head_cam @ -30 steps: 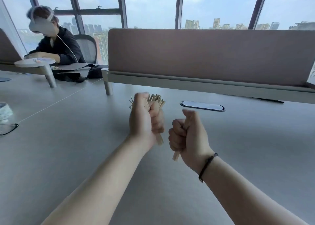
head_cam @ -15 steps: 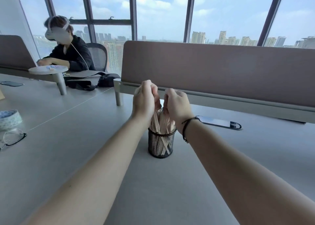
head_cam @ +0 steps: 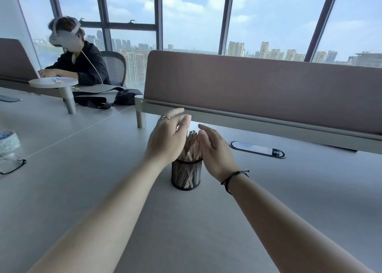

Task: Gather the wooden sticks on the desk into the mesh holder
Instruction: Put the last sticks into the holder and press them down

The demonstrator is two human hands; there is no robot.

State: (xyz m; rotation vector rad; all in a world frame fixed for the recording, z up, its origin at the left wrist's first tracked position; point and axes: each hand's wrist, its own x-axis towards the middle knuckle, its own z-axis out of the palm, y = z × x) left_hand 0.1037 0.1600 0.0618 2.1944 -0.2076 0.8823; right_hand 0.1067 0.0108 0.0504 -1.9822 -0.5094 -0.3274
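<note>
Both fists have let go: the left hand (head_cam: pixel 165 140) and right hand (head_cam: pixel 215 150) now flank the mesh holder (head_cam: pixel 186 176), fingers spread, wooden sticks (head_cam: pixel 191 146) standing inside; the counter (head_cam: pixel 82 179) around it looks bare of strays.

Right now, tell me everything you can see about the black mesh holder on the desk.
The mesh holder is a small round cup of black wire mesh with a solid dark rim, looking like metal. It stands upright on the grey desk, between the two forearms. It is packed with pale wooden sticks that fan out above the rim and show through the mesh. The left hand and right hand are open, cupped either side of the sticks above it; neither clearly touches the holder itself.
</note>
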